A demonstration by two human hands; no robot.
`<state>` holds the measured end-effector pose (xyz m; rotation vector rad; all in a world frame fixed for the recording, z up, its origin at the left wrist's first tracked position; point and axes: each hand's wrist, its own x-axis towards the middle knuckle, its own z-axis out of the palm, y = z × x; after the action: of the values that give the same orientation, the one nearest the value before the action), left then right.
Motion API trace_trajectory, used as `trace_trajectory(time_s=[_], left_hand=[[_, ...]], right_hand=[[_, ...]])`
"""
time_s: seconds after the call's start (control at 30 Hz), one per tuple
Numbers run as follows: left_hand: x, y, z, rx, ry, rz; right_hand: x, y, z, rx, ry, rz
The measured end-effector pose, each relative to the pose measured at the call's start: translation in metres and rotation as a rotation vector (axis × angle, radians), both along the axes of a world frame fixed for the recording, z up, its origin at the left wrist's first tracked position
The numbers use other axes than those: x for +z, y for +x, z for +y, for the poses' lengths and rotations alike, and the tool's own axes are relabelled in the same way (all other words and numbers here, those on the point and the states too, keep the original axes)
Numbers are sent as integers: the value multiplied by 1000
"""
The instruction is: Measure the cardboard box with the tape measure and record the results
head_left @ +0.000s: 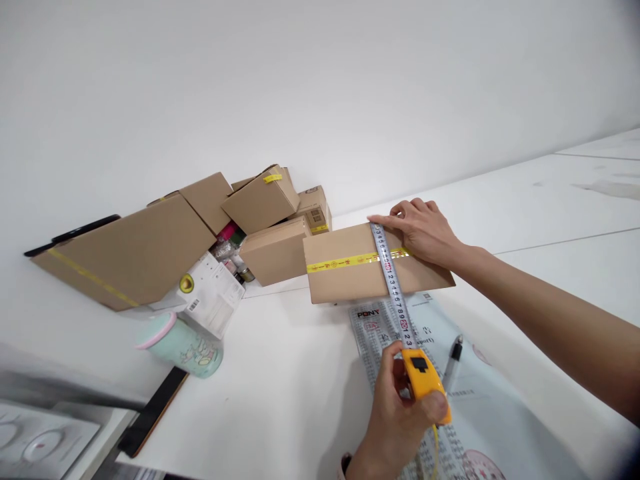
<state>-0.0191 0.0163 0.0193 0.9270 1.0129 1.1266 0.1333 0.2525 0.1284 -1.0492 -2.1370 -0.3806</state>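
white wall (pixel 320 100) behind a white bench (pixel 280 373). at left a large carton (pixel 135 247), mint cup (pixel 195 347) and heaped boxes (pixel 263 200) crowd that side, apparently clear of the tape. mid-bench is the smaller carton (pixel 345 283); across it runs the blade (pixel 393 283), seemingly kept straight because the left hand (pixel 393 413) grasps the yellow case (pixel 425 377) and the right hand (pixel 427 230) pins the far end, its grip on the carton unclear. a pen (pixel 454 360) on printed plastic (pixel 490 400) lies just beside the case.
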Motion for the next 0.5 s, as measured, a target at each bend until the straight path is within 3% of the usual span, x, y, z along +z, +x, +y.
trace_trajectory(time_s=[0.2,0.37,0.5], left_hand=[[7,-17,-44,37,19,-43],[24,-42,-63,102,12,-42],[20,-52,-68,106,-9,42]], right_hand=[[-11,-1,-37,-80,47,54],[-48,9,-77,-59,79,37],[-73,18,-101,27,6,40]])
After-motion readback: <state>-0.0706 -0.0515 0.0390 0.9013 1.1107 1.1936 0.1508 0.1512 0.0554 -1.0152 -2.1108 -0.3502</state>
